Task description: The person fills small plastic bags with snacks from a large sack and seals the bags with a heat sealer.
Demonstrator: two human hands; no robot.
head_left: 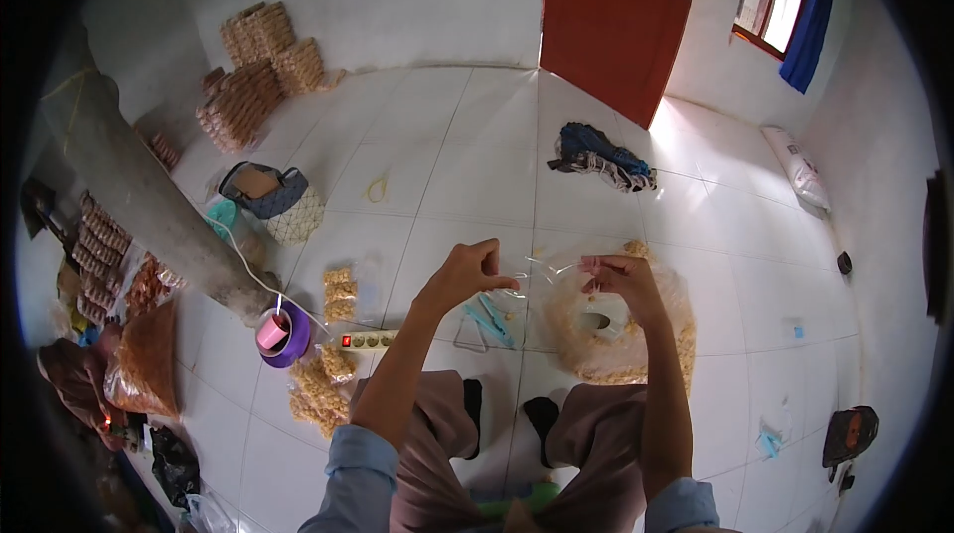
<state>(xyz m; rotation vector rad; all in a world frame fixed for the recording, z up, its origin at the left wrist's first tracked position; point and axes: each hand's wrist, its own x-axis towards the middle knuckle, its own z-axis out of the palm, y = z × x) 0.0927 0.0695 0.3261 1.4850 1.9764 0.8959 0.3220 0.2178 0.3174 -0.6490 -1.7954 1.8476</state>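
Note:
My left hand [471, 277] is raised at the middle of the view, its fingers pinched on one end of a clear plastic piece [545, 271]. Across from it, my right hand [621, 285] has its fingertips at the other end of the same clear piece. Below and behind my right hand lies a large clear bag of yellowish snacks [606, 370]. On the floor below my left hand is a light blue tool [489, 321], which looks like a sealer. Small filled bags [340, 295] lie in a row to the left.
A power strip [370, 340] lies beside a heap of filled packets [320, 389] and a purple bucket [285, 332]. A pillar [169, 185] leans at left. Dark cloth [601, 155] lies near the red door [616, 16]. A person [84, 374] sits far left.

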